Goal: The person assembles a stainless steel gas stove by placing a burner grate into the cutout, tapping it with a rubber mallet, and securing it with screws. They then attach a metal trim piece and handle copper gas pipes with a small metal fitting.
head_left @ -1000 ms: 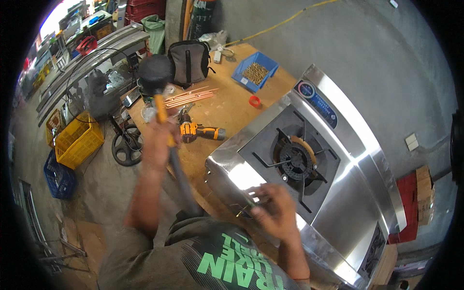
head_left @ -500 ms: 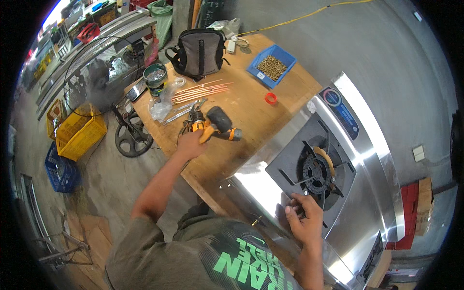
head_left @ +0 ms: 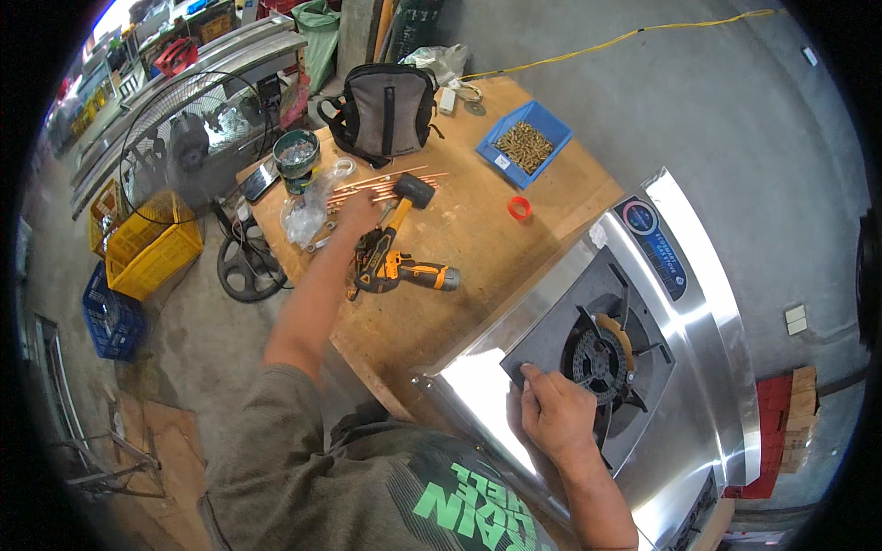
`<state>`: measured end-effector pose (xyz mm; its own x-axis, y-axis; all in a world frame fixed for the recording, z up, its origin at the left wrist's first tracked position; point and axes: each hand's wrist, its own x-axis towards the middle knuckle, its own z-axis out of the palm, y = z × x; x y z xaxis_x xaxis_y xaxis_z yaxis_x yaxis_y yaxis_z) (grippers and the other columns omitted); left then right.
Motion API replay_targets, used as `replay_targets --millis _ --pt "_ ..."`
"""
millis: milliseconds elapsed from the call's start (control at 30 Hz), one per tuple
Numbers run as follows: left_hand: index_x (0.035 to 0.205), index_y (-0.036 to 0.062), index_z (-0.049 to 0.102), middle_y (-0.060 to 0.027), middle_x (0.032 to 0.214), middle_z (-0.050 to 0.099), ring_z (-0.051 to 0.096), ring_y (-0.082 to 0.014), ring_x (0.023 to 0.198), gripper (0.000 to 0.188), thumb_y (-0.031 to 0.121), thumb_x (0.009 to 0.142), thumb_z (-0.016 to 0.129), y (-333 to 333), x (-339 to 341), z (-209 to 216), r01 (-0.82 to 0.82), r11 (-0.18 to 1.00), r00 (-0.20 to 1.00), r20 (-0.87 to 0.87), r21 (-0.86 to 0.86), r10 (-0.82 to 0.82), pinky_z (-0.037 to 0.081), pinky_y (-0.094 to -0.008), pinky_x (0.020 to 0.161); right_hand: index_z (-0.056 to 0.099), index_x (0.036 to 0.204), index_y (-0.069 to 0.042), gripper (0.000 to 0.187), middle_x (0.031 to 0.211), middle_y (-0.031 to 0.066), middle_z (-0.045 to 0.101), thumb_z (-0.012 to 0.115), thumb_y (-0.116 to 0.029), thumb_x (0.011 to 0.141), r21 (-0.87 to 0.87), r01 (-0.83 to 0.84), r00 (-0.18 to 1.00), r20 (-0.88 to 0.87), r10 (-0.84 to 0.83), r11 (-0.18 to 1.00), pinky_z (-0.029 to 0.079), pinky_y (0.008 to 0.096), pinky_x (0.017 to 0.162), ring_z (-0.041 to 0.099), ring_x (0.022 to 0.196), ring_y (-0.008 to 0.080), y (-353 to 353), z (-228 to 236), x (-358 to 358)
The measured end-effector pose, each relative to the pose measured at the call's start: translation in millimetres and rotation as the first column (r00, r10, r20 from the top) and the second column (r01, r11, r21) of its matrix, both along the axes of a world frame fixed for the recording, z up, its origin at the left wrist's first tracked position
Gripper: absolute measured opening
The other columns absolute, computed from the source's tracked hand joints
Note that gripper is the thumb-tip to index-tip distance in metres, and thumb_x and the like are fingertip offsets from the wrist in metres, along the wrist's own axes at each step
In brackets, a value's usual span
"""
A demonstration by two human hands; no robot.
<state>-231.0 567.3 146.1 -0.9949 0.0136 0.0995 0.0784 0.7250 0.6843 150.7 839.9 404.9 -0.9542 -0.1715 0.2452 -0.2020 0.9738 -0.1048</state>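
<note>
My left hand [head_left: 359, 213] reaches over the near ends of several thin copper tubes [head_left: 392, 179]; its fingertips are too hidden to tell their grip. A wrench [head_left: 318, 244] lies partly under that hand. Right beside it rests a mallet [head_left: 413, 190] with a black head and yellow handle. Next to the mallet's handle lies an orange-and-black cordless drill [head_left: 420, 273]. My right hand [head_left: 558, 409] rests at the near corner of the black burner plate [head_left: 542, 344] on a steel gas stove [head_left: 478, 376], fingers curled down. Whatever they hold, if anything, is hidden.
A grey backpack [head_left: 386, 108], a green tub [head_left: 296, 156], a phone [head_left: 260, 181] and a plastic bag [head_left: 306, 216] crowd the table's far left. A blue bin [head_left: 493, 147] of brass fittings and a red tape roll [head_left: 519, 208] sit farther right. A fan [head_left: 191, 138] stands left.
My left hand has let go of the mallet, now lying farther back, and has moved away toward the copper tubes. The right hand has shifted left onto the burner plate's corner.
</note>
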Motion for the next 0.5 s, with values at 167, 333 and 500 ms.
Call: replay_targets --millis 167,333,500 --pt "0.104 0.0073 0.073 -0.0187 0.104 0.073 0.07 -0.0377 0.099 0.024 0.012 0.083 0.063 -43 12 -9 0.069 0.919 0.987 0.163 -0.388 -0.005 0.055 -0.0469 0.086 0.07 0.108 -0.013 0.03 0.08 0.0053 0.06 0.071 -0.012 0.078 -0.082 -0.091 0.993 -0.076 0.085 0.992 0.051 0.0369 0.05 0.062 0.056 0.0252 8 -4 -4" --pt "0.103 0.0065 0.074 -0.0211 0.101 0.073 0.071 -0.0371 0.096 0.026 0.013 0.079 0.068 -38 10 -10 0.122 0.827 0.989 0.137 -0.548 -0.056 0.057 -0.046 0.082 0.068 0.101 -0.014 0.028 0.082 0.0046 0.058 0.069 -0.007 0.074 -0.184 -0.149 0.983 -0.133 0.126 0.972 0.051 0.0366 0.05 0.062 0.057 0.0253 14 -7 -4" --pt "0.101 0.0074 0.076 -0.0179 0.1 0.074 0.072 -0.0348 0.095 0.025 0.014 0.078 0.071 -35 -12 -24 0.118 0.812 0.963 0.265 -0.571 0.046 0.059 -0.044 0.08 0.069 0.097 -0.014 0.026 0.081 0.0058 0.058 0.066 -0.004 0.073 -0.196 -0.147 0.989 -0.043 0.141 0.97 0.052 0.0386 0.052 0.062 0.059 0.028 19 -4 -3"
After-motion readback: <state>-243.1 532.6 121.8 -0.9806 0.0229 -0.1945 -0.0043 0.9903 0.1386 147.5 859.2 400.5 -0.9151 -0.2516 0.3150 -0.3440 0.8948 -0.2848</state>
